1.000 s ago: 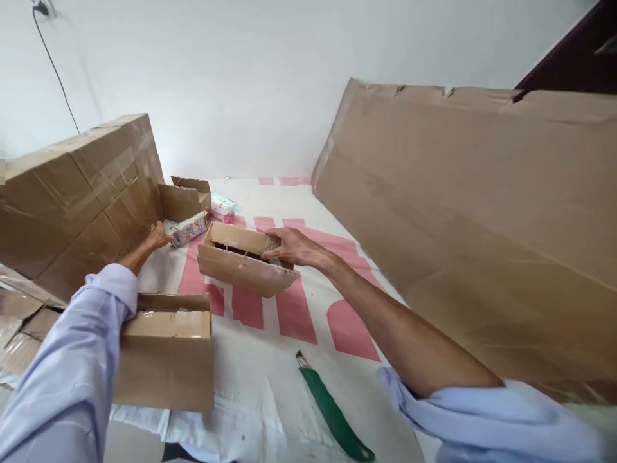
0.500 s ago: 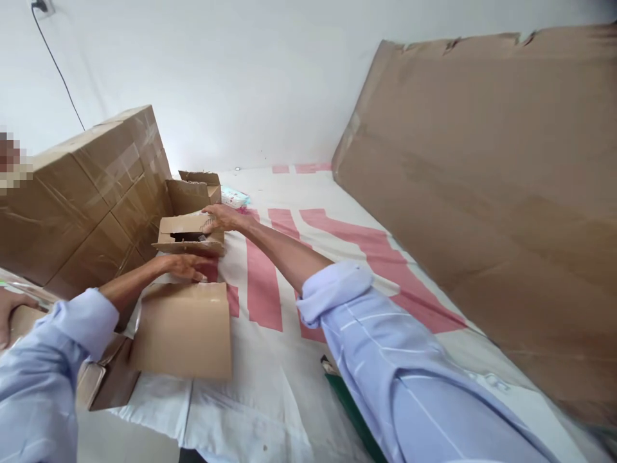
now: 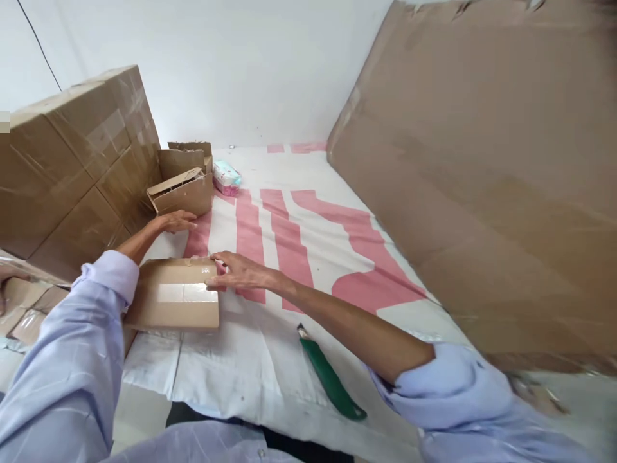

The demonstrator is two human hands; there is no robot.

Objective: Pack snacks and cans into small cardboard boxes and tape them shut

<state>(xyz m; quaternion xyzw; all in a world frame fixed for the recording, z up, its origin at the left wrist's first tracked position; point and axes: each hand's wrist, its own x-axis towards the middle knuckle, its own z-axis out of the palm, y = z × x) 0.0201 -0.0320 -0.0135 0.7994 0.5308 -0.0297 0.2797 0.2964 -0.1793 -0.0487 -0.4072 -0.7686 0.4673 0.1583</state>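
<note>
Since half a second ago, the right hand (image 3: 236,271) has left the small box (image 3: 186,196) at the back and come down to the taped box (image 3: 187,296) near the front edge. The small box has tipped, and the taped box now shows its strip of clear tape on top.

The right arm reaches in from the lower right, forearm bare below a rolled sleeve and slanting to the far right corner of the taped box. Thumb and fingers are parted there, touching the box; I can't tell whether they grip it.

The left arm stretches forward past the taped box's left side. The left hand (image 3: 176,222) is palm down and empty, fingers loosely straight, just in front of the small box; whether it touches is unclear.

Behind the small box stands an open box (image 3: 180,161), with a packet (image 3: 226,177) beside them. A green-handled cutter (image 3: 332,379) lies on the cloth-covered counter (image 3: 260,366), to the right of the taped box.
</note>
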